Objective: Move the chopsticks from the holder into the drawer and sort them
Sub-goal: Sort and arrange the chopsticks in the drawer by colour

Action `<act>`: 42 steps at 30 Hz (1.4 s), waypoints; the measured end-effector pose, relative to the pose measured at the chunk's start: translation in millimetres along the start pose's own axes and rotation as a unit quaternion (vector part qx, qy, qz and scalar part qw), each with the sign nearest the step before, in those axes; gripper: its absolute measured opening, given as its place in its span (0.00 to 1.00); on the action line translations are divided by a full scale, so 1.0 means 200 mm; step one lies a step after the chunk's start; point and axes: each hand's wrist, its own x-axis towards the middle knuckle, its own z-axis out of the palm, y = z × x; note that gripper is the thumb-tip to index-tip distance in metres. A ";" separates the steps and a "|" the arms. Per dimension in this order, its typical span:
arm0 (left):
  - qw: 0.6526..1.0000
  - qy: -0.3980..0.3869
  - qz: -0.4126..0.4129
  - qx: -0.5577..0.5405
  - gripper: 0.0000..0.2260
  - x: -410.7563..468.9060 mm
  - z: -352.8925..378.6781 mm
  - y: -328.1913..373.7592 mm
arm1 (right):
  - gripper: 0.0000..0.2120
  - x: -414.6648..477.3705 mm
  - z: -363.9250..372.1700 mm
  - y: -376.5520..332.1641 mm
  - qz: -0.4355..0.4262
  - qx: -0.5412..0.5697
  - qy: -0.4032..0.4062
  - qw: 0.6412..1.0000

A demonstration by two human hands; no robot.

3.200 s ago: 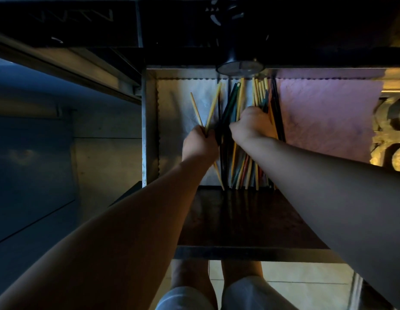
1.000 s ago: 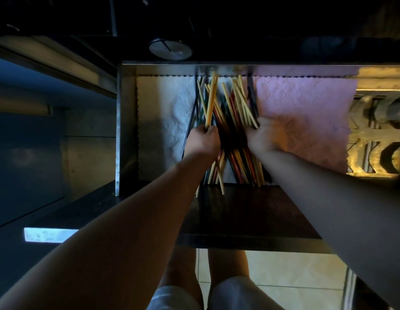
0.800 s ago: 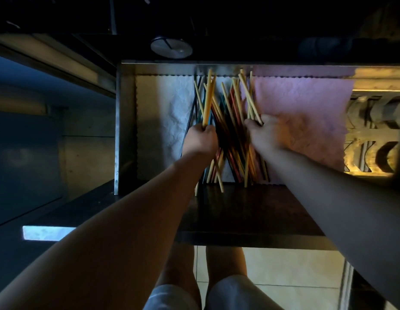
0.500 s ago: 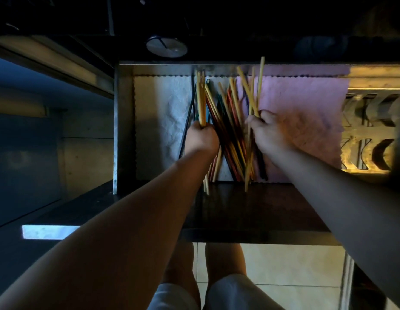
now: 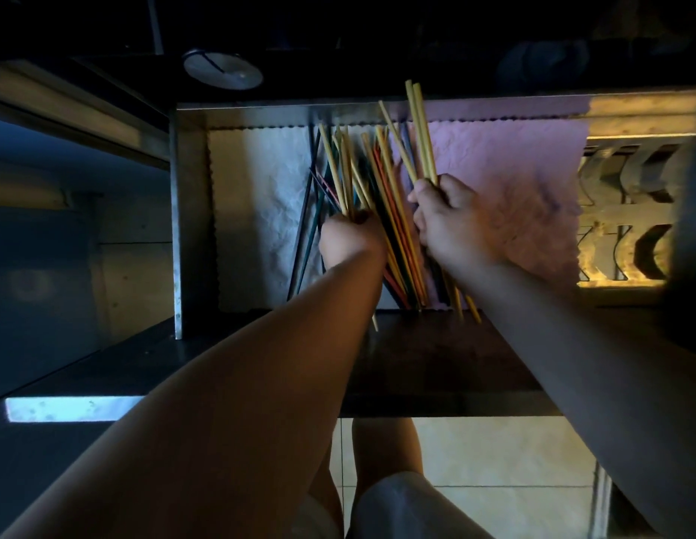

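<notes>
L hand (image 5: 348,243), R hand (image 5: 449,223) gripping chopsticks (image 5: 393,227)

Domestic kitchen. Indicators: open metal drawer (image 5: 191,212) lined with paper towels (image 5: 257,212), holding loose chopsticks (image 5: 393,227); tiled floor (image 5: 494,453) below; dark worktop edge (image 5: 416,64) above the drawer.

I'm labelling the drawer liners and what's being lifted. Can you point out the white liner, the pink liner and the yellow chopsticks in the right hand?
white liner (image 5: 257,212): head view, bare middle of the sheet.
pink liner (image 5: 533,196): head view, bare middle.
yellow chopsticks (image 5: 420,134): head view, shafts above the right hand (image 5: 451,223).
</notes>
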 end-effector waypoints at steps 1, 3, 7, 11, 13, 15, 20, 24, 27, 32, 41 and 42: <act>1.000 0.002 0.005 0.014 0.05 0.00 0.01 0.00 | 0.12 0.00 0.00 0.00 0.001 0.005 -0.003 1.000; 0.999 0.003 0.016 0.040 0.06 0.01 0.02 0.02 | 0.12 0.00 0.00 0.01 -0.002 0.027 -0.003 1.000; 0.998 0.006 0.022 0.054 0.09 0.03 0.04 0.04 | 0.13 -0.01 -0.01 0.02 0.006 0.057 0.008 0.998; 0.996 0.013 0.020 0.084 0.08 0.02 0.07 0.05 | 0.14 -0.01 -0.02 0.03 0.013 0.041 0.016 0.999; 0.994 0.004 0.014 0.105 0.08 0.01 0.08 0.06 | 0.13 -0.01 -0.01 0.03 0.016 0.025 0.023 0.999; 0.993 -0.011 0.011 0.120 0.09 0.01 0.08 0.08 | 0.13 -0.01 -0.01 0.03 0.017 0.015 0.026 0.999; 0.986 -0.018 0.035 0.162 0.12 0.01 0.09 0.09 | 0.14 -0.02 -0.01 0.03 0.016 -0.015 0.034 0.999; 0.986 -0.031 0.031 0.162 0.12 0.03 0.08 0.09 | 0.13 -0.03 -0.02 0.04 0.013 -0.040 0.031 0.999; 0.989 -0.021 0.039 0.143 0.11 0.03 0.08 0.09 | 0.11 -0.02 -0.02 0.06 0.020 -0.065 0.042 0.997; 0.997 -0.012 0.034 0.064 0.14 0.02 0.04 0.08 | 0.05 0.02 -0.01 0.08 0.030 -0.140 0.058 0.988; 0.993 -0.111 -0.014 -0.031 0.07 0.05 -0.18 0.04 | 0.09 0.07 0.06 0.11 0.021 -0.224 0.054 0.973; 0.993 -0.114 -0.014 -0.030 0.07 0.05 -0.20 0.04 | 0.08 0.07 0.07 0.12 0.016 -0.240 0.047 0.969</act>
